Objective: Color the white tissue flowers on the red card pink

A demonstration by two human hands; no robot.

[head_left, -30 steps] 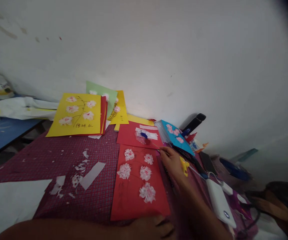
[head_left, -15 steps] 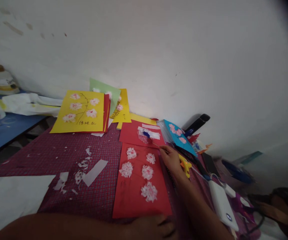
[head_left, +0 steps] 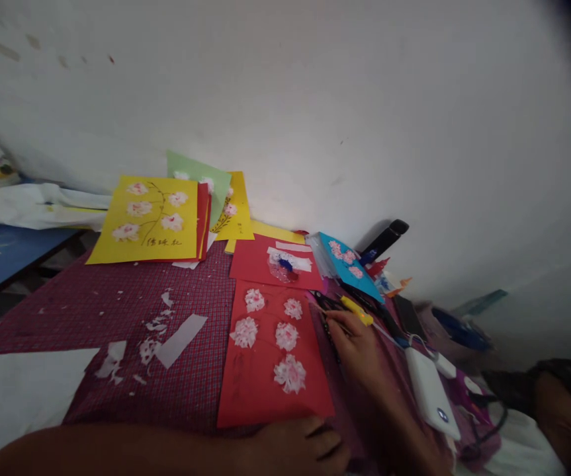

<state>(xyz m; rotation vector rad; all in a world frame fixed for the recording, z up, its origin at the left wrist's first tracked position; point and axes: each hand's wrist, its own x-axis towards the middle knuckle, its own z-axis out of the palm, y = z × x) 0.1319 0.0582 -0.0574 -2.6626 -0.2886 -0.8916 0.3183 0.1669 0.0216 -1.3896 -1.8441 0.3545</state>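
A red card [head_left: 265, 403] with several pink-and-white paper blossoms [head_left: 286, 336] lies in front of me. At its lower edge my left hand [head_left: 300, 446] rests flat, fingers a little apart, holding nothing. Beside the card's upper right edge, my right hand [head_left: 357, 344] pinches a thin stick [head_left: 316, 307], its tip near the card's edge. Whether it is a brush or a plain stick is too small to tell. Above, a second red sheet [head_left: 248, 258] carries a clear plastic piece with dark blue and red paint [head_left: 285, 264].
Yellow cards [head_left: 159, 228] with blossoms stand at the back left. White paper scraps [head_left: 180, 340] litter the checked tablecloth [head_left: 166, 390]. To the right are a yellow tool [head_left: 356, 309], a blue card [head_left: 359, 281], a black bottle [head_left: 384, 239] and a white power bank [head_left: 431, 396]. A wall rises behind.
My right hand has drawn the stick back from the paint, down toward the blossom card's right edge. My left hand stays at the card's lower edge. The view has shifted slightly.
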